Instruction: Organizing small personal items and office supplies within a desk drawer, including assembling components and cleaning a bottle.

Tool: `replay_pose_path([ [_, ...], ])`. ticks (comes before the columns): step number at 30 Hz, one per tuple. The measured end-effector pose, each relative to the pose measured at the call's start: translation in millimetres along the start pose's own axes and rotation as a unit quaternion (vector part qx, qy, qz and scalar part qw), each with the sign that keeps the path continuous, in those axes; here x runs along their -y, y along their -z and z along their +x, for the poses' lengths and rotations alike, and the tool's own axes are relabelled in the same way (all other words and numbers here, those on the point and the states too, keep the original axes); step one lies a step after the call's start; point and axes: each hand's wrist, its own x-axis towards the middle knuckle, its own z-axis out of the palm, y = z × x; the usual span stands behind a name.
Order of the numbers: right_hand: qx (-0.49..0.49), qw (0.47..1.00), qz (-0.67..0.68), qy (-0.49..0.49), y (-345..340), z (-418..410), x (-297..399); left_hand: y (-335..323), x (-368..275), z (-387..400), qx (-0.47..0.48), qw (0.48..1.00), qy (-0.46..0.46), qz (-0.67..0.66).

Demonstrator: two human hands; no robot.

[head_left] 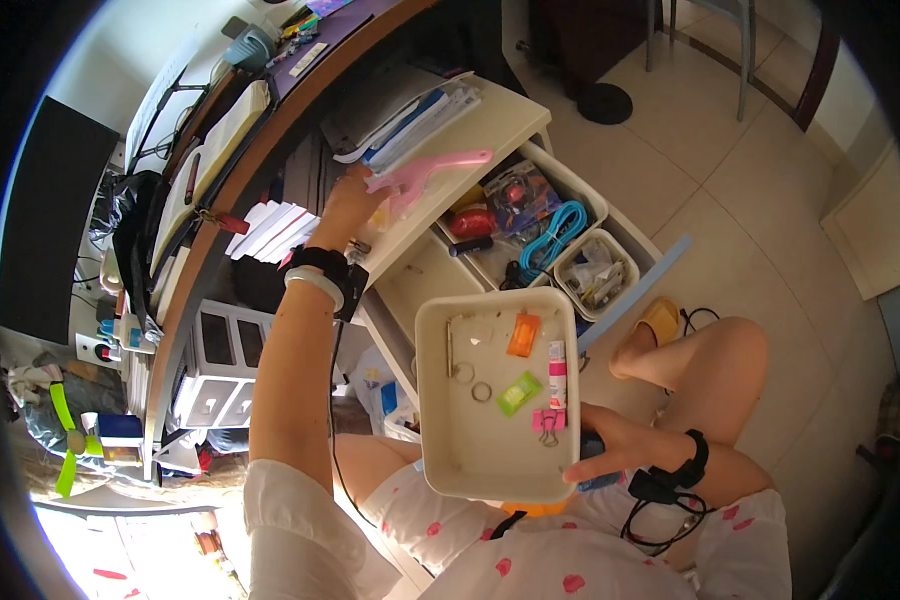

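Observation:
My left hand reaches onto the top of a pale drawer cabinet, at a pink translucent plastic object with a handle; its fingertips are partly hidden, so I cannot tell whether it grips it. My right hand holds a white plastic tray at its right wall, over my lap. Inside the tray lie an orange packet, a green item, a white and pink tube, a pink binder clip, a metal ring and a thin metal rod.
An open drawer holds a bin with a blue cable and a small bin of mixed bits. Papers lie on the cabinet. The desk edge curves along the left. A black cord hangs beside my left arm.

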Motion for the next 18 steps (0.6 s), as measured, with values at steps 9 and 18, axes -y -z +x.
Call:
replay_pose_path([
  [9, -0.006, 1.000, -0.010, 0.017, 3, 0, -6, 40, -43, -38, -0.147, 0.947, -0.090, -0.271],
  [18, -0.006, 0.999, -0.018, 0.031, -1, 2, -2, 84, -140, -181, 0.109, 0.935, -0.322, -0.101],
])
